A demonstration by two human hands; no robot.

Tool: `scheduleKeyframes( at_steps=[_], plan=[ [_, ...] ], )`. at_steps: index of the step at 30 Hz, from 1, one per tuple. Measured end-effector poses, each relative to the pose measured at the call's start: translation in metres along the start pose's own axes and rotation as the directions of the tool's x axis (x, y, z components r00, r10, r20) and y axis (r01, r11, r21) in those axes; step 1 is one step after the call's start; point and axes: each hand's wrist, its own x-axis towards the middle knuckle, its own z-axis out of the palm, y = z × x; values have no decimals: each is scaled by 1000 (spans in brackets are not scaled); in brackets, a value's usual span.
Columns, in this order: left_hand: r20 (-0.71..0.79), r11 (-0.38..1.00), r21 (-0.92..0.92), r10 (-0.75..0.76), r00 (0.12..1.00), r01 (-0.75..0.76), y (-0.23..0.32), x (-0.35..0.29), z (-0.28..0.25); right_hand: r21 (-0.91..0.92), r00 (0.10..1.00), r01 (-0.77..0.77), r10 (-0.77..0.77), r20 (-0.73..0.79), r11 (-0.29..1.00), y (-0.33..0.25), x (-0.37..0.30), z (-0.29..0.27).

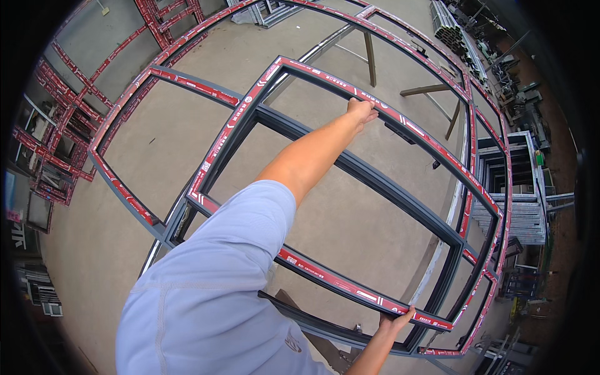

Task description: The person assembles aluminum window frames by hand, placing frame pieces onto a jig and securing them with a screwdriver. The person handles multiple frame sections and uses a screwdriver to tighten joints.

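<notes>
A rectangular dark grey window sash [236,122] with red protective film along its bars is held in both my hands, tilted over a much larger window frame [128,197]. My left hand [362,112], at the end of an outstretched arm, is closed on the sash's far bar. Near the right end of the near bar, my right hand [396,320] is closed with its thumb on top; its other fingers are mostly hidden. The larger frame has the same red film and dark bars. Whether the sash touches it, I cannot tell.
Trestle legs [370,59] stand beneath the large frame on the concrete floor [206,50]. Red-wrapped frames [65,134] lean at the left. On the right are stacked grey frames [515,215], and bundled metal profiles [453,31] lie farther back.
</notes>
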Motion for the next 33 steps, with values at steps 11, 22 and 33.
scheduleKeyframes(
  at_steps=[11,22,33],
  plan=[
    [-9,985,92,-148,989,148,-32,57,-43,-188,995,-59,43,-88,980,-12,28,26],
    [96,975,119,-199,975,187,-41,66,-66,-268,991,-91,60,-122,959,-11,31,27],
    [477,353,852,-217,851,-388,-7,-162,-160,-309,996,-84,74,-44,948,-10,34,25]
  ],
)
